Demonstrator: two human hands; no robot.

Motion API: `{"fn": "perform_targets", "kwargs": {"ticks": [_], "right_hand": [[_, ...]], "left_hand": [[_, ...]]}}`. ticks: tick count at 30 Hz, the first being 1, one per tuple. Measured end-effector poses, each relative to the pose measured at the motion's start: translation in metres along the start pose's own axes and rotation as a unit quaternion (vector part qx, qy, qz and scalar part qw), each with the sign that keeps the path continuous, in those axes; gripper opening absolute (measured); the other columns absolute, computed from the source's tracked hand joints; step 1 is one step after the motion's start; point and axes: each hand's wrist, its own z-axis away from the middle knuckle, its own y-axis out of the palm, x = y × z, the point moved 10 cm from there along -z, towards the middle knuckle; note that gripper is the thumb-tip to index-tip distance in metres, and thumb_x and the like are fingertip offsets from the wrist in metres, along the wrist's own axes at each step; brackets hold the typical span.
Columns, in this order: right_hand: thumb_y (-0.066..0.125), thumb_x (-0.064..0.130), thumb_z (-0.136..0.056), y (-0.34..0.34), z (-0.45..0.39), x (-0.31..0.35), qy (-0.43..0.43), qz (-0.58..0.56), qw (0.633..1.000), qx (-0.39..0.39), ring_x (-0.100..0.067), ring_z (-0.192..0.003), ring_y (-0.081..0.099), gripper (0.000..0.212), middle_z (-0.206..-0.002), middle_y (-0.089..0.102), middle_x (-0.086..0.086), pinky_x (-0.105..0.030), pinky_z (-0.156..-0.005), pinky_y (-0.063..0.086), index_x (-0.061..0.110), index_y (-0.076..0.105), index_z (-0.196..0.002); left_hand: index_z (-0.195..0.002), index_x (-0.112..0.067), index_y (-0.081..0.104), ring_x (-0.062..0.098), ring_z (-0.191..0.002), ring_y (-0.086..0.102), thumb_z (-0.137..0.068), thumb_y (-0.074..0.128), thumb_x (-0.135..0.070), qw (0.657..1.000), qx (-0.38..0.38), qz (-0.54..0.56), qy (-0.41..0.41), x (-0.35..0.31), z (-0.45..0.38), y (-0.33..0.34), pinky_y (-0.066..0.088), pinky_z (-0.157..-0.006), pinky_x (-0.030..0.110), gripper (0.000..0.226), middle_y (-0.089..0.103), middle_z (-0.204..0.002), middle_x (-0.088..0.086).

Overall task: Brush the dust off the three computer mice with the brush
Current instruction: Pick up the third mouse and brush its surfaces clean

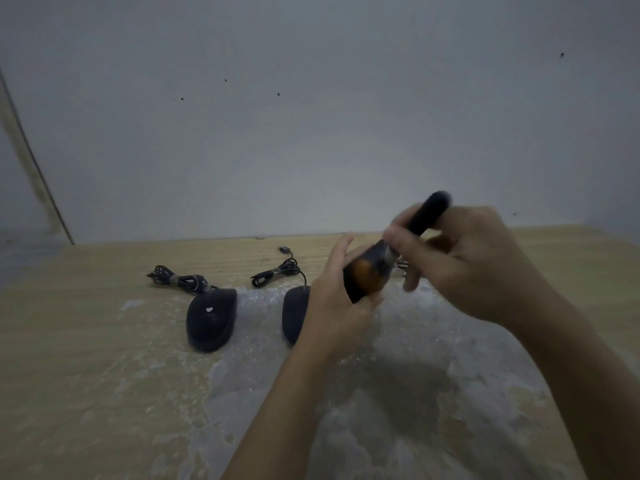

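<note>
Two hands, left (pixel 332 299) gripping mouse (pixel 363 277), right (pixel 464 265) angling brush (pixel 420 216) down-left

Three mice are showing: one (pixel 212 318), another (pixel 293 315), a third (pixel 363 278). One brush (pixel 420 216) is showing. Two cable bundles (pixel 180 281) (pixel 277 271) are lying coiled.

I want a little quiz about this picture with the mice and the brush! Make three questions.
1. True or false: the left hand is holding a mouse up off the table.
2. Which hand holds the brush? A) left B) right C) neither
3. How many mice are lying on the bubble wrap, held by no hand?

Key:
1. True.
2. B, the right hand.
3. Two: the left mouse and the middle mouse, each with a coiled cable behind it.
</note>
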Motion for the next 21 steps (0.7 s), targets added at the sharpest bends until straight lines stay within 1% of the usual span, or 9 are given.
{"fn": "perform_targets", "kwargs": {"ticks": [1, 3, 5, 8, 10, 13, 16, 18, 21], "right_hand": [[0.056, 0.026, -0.086, 0.006, 0.001, -0.005, 0.015, 0.026, 0.999, 0.026, -0.015, -0.048, 0.064, 0.020, -0.064, 0.067, -0.004, -0.032, -0.051, 0.056, 0.012, 0.064, -0.073], [0.056, 0.029, -0.085, -0.002, 0.000, -0.009, 0.013, 0.090, 0.996, 0.005, -0.020, -0.048, 0.063, 0.025, -0.062, 0.067, -0.008, -0.042, -0.053, 0.054, 0.010, 0.066, -0.072], [0.058, 0.029, -0.084, -0.014, 0.000, -0.003, -0.008, 0.062, 0.997, -0.047, -0.018, -0.047, 0.062, 0.021, -0.060, 0.066, -0.003, -0.033, -0.050, 0.053, 0.014, 0.064, -0.070], [0.055, 0.027, -0.085, 0.001, 0.000, -0.004, 0.012, -0.028, 1.000, 0.003, -0.012, -0.045, 0.063, 0.015, -0.061, 0.063, 0.008, -0.018, -0.045, 0.049, 0.019, 0.061, -0.073], [0.055, 0.027, -0.085, 0.006, 0.001, -0.012, 0.034, 0.019, 0.999, 0.037, -0.013, -0.043, 0.061, 0.019, -0.055, 0.061, 0.008, -0.020, -0.044, 0.048, 0.015, 0.065, -0.074], [0.056, 0.029, -0.084, -0.005, 0.000, -0.009, 0.020, 0.037, 0.999, -0.004, -0.017, -0.040, 0.058, 0.018, -0.050, 0.061, 0.010, -0.029, -0.043, 0.047, 0.017, 0.065, -0.073], [0.056, 0.024, -0.085, 0.007, 0.001, -0.009, 0.035, -0.042, 0.998, 0.022, -0.011, -0.037, 0.057, 0.015, -0.053, 0.062, 0.022, -0.016, -0.040, 0.043, 0.022, 0.062, -0.071], [0.056, 0.026, -0.086, 0.013, 0.002, -0.016, 0.054, 0.002, 0.997, 0.052, -0.012, -0.036, 0.055, 0.017, -0.049, 0.062, 0.017, -0.019, -0.042, 0.045, 0.020, 0.064, -0.071], [0.056, 0.029, -0.084, -0.002, 0.000, -0.013, 0.036, 0.061, 0.997, 0.011, -0.017, -0.044, 0.057, 0.019, -0.051, 0.064, 0.009, -0.030, -0.047, 0.050, 0.017, 0.065, -0.072]], "left_hand": [[-0.144, -0.026, 0.025, -0.018, -0.098, 0.053, -0.079, 0.068, -0.003, 1.000, -0.003, 0.001, 0.001, 0.000, 0.000, -0.001, 0.037, -0.080, -0.003, 0.080, 0.050, -0.103, -0.031], [-0.144, -0.027, 0.024, -0.017, -0.095, 0.053, -0.079, 0.068, -0.003, 1.000, 0.001, 0.001, -0.006, 0.002, 0.000, -0.001, 0.037, -0.076, -0.006, 0.082, 0.046, -0.099, -0.036], [-0.143, -0.029, 0.025, -0.014, -0.094, 0.050, -0.080, 0.067, -0.005, 1.000, 0.002, -0.003, -0.007, 0.002, 0.000, -0.001, 0.034, -0.073, -0.009, 0.080, 0.042, -0.099, -0.036], [-0.143, -0.029, 0.025, -0.018, -0.092, 0.049, -0.081, 0.067, -0.006, 1.000, 0.000, -0.013, 0.001, 0.001, -0.001, -0.003, 0.033, -0.074, -0.009, 0.079, 0.045, -0.101, -0.031], [-0.144, -0.025, 0.024, -0.021, -0.092, 0.051, -0.080, 0.067, -0.004, 1.000, 0.003, -0.007, -0.005, 0.005, 0.000, -0.001, 0.036, -0.077, -0.007, 0.081, 0.049, -0.103, -0.031], [-0.144, -0.026, 0.025, -0.002, -0.115, 0.048, -0.080, 0.067, -0.004, 1.000, 0.018, 0.012, -0.021, 0.010, 0.002, 0.002, 0.039, -0.092, 0.006, 0.080, 0.051, -0.116, -0.020], [-0.141, -0.026, 0.032, 0.006, -0.115, 0.053, -0.079, 0.067, -0.006, 1.000, 0.014, -0.005, -0.012, 0.010, -0.001, 0.000, 0.042, -0.089, 0.007, 0.074, 0.056, -0.119, -0.009], [-0.143, -0.027, 0.028, 0.004, -0.112, 0.055, -0.078, 0.068, -0.002, 1.000, 0.010, 0.001, -0.021, 0.014, -0.001, -0.001, 0.042, -0.088, 0.006, 0.080, 0.057, -0.111, -0.017], [-0.146, -0.026, 0.023, 0.000, -0.115, 0.047, -0.079, 0.068, -0.002, 0.999, 0.015, 0.019, -0.036, 0.015, 0.002, 0.000, 0.037, -0.092, 0.008, 0.084, 0.048, -0.107, -0.030]]}}
